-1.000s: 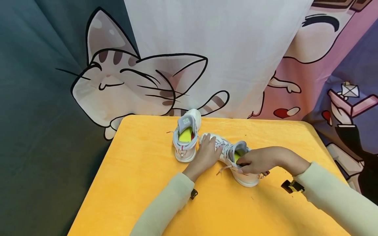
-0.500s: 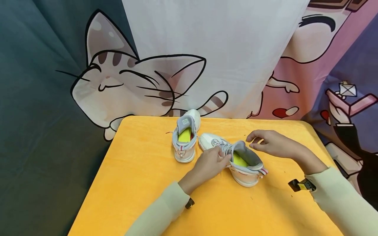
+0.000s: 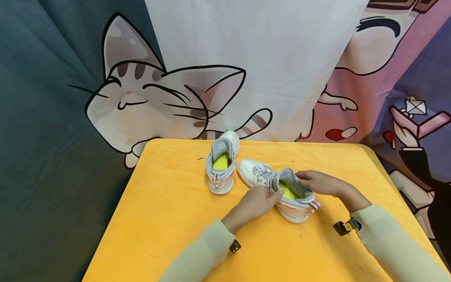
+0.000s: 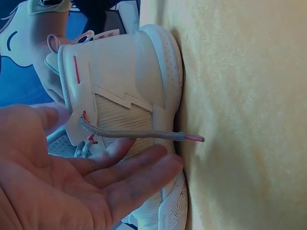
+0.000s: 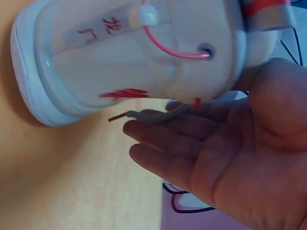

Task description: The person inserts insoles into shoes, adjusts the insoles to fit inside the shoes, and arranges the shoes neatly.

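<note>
A white and pale peach sneaker point(image 3: 294, 211) with grey laces point(image 3: 264, 174) lies angled on the table, its toe toward the far left. In the head view, my left hand point(image 3: 258, 201) is at its near side, thumb touching the collar. Loosely bent fingers lie along the shoe's side by a loose lace end point(image 4: 134, 135) in the left wrist view. My right hand point(image 3: 320, 183) is at the far side, thumb by the collar. Its fingers reach loosely past another lace end point(image 5: 158, 115). The yellow-green insole point(image 3: 287, 191) shows inside.
A matching sneaker point(image 3: 220, 176) stands to the left, toe pointing away, near the table's back edge. Both shoes are on a yellow-covered table point(image 3: 169, 203). A curtain with cartoon figures point(image 3: 282, 58) hangs behind it.
My left hand has drawn back from the laces near the toe to the collar's near side. My right hand left the shoe's opening, rose, then came down to the far side.
</note>
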Tool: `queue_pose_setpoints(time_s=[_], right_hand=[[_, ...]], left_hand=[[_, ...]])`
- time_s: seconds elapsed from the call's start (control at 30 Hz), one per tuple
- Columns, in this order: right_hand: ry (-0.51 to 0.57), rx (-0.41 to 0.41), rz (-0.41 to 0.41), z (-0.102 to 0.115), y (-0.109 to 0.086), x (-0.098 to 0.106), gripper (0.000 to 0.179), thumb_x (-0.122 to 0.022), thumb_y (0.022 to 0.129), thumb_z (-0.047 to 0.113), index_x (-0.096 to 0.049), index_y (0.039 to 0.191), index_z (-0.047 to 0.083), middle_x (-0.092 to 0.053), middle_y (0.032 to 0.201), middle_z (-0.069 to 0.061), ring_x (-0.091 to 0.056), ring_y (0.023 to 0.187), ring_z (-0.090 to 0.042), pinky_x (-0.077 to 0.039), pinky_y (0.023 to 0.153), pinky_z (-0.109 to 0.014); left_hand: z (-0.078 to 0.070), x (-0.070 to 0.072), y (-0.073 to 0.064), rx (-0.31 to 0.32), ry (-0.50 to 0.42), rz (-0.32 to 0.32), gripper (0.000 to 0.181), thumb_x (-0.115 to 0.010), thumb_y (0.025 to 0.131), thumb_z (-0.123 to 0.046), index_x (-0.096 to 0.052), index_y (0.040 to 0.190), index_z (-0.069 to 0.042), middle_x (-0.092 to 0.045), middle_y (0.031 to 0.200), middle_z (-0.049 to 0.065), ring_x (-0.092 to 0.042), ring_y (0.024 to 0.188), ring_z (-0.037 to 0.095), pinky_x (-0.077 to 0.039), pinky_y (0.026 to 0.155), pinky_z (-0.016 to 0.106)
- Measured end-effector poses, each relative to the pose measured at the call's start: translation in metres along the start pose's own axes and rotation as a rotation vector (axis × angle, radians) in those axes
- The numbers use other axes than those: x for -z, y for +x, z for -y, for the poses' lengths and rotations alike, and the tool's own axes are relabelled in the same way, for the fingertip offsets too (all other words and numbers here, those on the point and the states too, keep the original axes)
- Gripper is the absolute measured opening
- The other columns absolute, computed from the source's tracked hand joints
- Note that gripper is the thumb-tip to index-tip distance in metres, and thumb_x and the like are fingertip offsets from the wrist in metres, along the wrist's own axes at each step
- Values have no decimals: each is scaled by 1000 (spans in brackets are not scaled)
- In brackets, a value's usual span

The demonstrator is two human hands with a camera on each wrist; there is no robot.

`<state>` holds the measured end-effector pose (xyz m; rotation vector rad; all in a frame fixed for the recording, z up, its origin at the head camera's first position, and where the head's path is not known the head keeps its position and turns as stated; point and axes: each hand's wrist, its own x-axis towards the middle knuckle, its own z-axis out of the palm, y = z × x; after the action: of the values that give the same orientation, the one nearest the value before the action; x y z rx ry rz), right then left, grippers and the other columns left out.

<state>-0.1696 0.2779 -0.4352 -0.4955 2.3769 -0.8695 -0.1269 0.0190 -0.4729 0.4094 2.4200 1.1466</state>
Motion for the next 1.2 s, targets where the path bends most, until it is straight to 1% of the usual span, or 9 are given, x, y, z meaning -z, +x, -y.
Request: queue_pose_setpoints(time_s=[0.2,0.27,0.4,0.53,0.63,0.8,0.93,1.03,1.2], right_hand=[[187,4,37,-6,4,-8,36,-44,110,16,-54,134,-9,-60,125,-22,-54,117,-30,-48,95,-33],[257,1,27,-8,3,-10,38,-42,110,14,-52,138,-10,-60,127,-22,-54,116,-27,-48,93,-26],[357,-5,13,-9,-1,-15,40,-40,110,11,-49,139,-14,-60,121,-23,-57,107,-23,-51,86,-24],[384,-14,-2,-6,-5,-18,35,-40,109,10,-53,129,-15,-59,106,-19,-57,92,-18,-51,76,-25],[425,-25,-23,0,-5,-19,36,-39,109,10,-52,129,-17,-59,106,-18,-57,91,-17,-52,74,-24],[537,-66,-62,14,2,-21,43,-34,110,11,-42,138,-20,-59,117,-21,-59,97,-15,-55,80,-26],[549,-81,-125,23,14,-21,40,-34,111,12,-44,134,-20,-59,105,-14,-58,87,-10,-55,77,-25],[531,-90,-175,31,25,-21,41,-34,111,12,-46,132,-20,-60,103,-13,-58,86,-9,-55,77,-23],[525,-106,-227,42,43,-23,44,-34,110,12,-45,135,-22,-60,114,-19,-57,91,-9,-55,83,-25]], left_hand=[[0,-4,2,28,-29,-48,62,-50,102,-61,-41,55,-21,-30,45,-8,-28,38,11,-23,40,26],[-1,-5,2,25,-38,-62,62,-51,102,-59,-40,55,-21,-29,45,-8,-27,38,10,-22,40,26],[-2,-8,1,13,-42,-86,58,-50,104,-55,-43,58,-20,-32,47,-7,-30,40,11,-25,41,26],[-4,-7,1,9,-33,-108,52,-48,106,-52,-50,66,-18,-40,54,-5,-36,44,12,-30,44,27],[-6,0,3,18,-37,-121,50,-47,107,-52,-54,72,-17,-46,60,-2,-41,48,13,-34,48,28],[-8,18,12,41,-47,-145,49,-45,107,-53,-55,77,-17,-48,64,0,-44,53,14,-37,51,29],[-8,33,23,43,-60,-170,47,-42,108,-51,-52,80,-15,-46,67,1,-43,55,15,-38,53,30],[-7,44,30,45,-66,-178,46,-38,110,-49,-52,84,-13,-46,72,6,-45,61,19,-39,57,32],[-8,54,39,97,-97,-176,49,-36,110,-47,-61,113,-5,-63,104,14,-59,91,25,-48,79,39]])
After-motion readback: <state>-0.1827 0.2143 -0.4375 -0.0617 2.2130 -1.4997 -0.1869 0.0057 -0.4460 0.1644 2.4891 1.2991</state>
